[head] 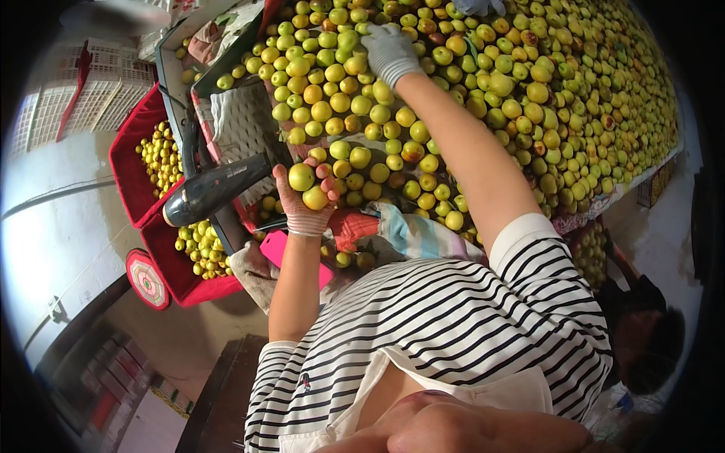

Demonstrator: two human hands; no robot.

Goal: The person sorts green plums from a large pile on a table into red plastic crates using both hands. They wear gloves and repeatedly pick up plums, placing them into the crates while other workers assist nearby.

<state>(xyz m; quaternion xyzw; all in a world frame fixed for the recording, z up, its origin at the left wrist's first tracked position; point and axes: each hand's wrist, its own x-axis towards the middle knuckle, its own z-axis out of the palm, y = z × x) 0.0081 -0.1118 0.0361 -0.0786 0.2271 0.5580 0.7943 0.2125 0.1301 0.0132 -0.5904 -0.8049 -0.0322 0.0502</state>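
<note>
My left hand (308, 206), in a fingertip-less striped glove, is palm up and holds two jujubes, a greenish one (301, 177) and a yellow one (315, 198). Farther forward, my right hand (391, 54) wears a grey-white knit glove and reaches down onto the pile of green-yellow jujubes (544, 90). Its fingertips are beside a bright green jujube (348, 41); whether they grip anything is hidden. Left of my left hand, a black hair dryer (218, 189) points toward the fruit. Looser jujubes (359, 156) lie between both hands.
Red cloth-lined bins (150, 209) with jujubes hang at the left. A pink phone case (274, 246) and striped cloth (419, 226) lie near my body. White plastic crates (79, 90) stand upper left. Another person's gloved hand (478, 5) is at the top; another person (640, 317) is lower right.
</note>
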